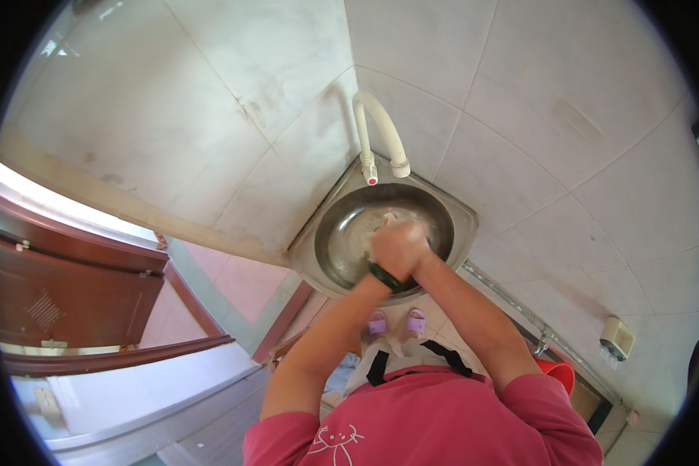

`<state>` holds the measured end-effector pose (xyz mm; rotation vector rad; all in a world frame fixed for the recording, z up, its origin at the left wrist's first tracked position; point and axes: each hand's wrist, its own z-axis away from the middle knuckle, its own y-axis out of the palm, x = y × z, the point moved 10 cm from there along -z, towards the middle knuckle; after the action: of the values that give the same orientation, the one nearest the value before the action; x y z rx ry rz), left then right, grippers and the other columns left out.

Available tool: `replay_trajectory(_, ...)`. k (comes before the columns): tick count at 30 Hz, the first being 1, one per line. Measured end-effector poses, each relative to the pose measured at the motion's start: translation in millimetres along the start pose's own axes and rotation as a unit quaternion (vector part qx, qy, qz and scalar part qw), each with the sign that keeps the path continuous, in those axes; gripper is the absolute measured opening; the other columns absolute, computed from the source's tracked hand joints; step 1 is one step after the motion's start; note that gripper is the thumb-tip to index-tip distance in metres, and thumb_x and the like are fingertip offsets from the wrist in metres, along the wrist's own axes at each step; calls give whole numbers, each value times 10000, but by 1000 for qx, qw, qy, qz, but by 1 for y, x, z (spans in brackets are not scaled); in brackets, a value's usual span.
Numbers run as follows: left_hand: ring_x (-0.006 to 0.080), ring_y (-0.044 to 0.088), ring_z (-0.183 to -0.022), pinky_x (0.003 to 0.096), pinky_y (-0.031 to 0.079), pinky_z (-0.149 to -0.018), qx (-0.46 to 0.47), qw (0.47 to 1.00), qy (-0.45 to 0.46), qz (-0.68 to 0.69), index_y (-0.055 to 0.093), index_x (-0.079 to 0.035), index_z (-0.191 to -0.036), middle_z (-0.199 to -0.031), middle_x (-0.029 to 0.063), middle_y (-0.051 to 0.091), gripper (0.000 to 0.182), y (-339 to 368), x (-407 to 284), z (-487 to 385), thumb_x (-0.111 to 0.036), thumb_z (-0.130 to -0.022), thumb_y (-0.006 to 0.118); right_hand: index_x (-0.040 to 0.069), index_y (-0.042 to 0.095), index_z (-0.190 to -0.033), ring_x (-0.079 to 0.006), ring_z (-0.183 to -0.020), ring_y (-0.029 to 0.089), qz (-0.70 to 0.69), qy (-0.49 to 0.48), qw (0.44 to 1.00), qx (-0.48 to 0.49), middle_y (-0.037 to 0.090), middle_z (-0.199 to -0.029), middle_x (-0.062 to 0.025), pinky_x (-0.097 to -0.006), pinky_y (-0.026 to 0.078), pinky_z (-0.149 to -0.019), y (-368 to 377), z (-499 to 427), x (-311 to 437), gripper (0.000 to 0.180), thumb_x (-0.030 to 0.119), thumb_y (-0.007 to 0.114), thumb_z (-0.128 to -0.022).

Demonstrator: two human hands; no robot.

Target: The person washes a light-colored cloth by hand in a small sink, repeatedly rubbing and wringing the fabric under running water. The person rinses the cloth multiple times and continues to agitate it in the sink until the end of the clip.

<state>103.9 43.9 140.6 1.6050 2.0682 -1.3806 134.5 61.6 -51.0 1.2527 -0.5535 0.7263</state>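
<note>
Over a stainless steel corner sink (463, 224), my two hands are pressed together and blurred by motion. My left hand (390, 244) has a dark green bangle (386, 278) at its wrist. Against it lies my right hand (416, 236), partly overlapping it. A pale, soft-looking thing, apparently a wet cloth (389, 218), pokes out past the fingers; most of it is hidden by the hands. The basin's bottom looks wet. Behind the hands stands a cream gooseneck faucet (382, 116), its spout above the basin's far side. Whether water runs from it is not clear.
Tiled walls (518, 145) meet behind the sink. On the right are a metal pipe (509, 300) with a small tap (540, 343), a red bucket (559, 373) and a wall-mounted holder (616, 339). A brown door (64, 291) lies left. Purple slippers (416, 321) stand below the sink.
</note>
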Motion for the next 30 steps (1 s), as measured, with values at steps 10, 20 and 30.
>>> replay_trajectory(10, 190, 520, -529, 352, 393, -514, 21, 982, -152, 112, 550, -4, -680, -560, 65, 537, 392, -5, 117, 13, -337, -885, 518, 62, 560, -1002, -139, -839, 584, -39, 100, 994, -19, 602, -963, -39, -305, 483, -747, 15, 22, 39, 240, 266, 469, -913)
replay_trajectory(20, 106, 563, -838, 257, 447, -755, 97, 745, -383, 538, 590, -12, -1005, -934, 28, 608, 298, -23, 147, 41, -283, -889, 546, 24, 593, -934, -108, -803, 552, 178, -81, 981, 8, 591, -861, -47, -247, 447, -728, 32, 58, 148, 241, 150, 682, -748)
replay_trajectory(30, 180, 550, -937, 353, 442, -855, 16, 714, -358, 602, 514, -16, -1052, -1006, 78, 577, 274, -36, 139, 24, -255, -939, 443, 29, 609, -830, -80, -656, 507, 505, 129, 847, 104, 584, -742, -7, -229, 415, -579, 9, 35, 96, 272, 202, 723, -652)
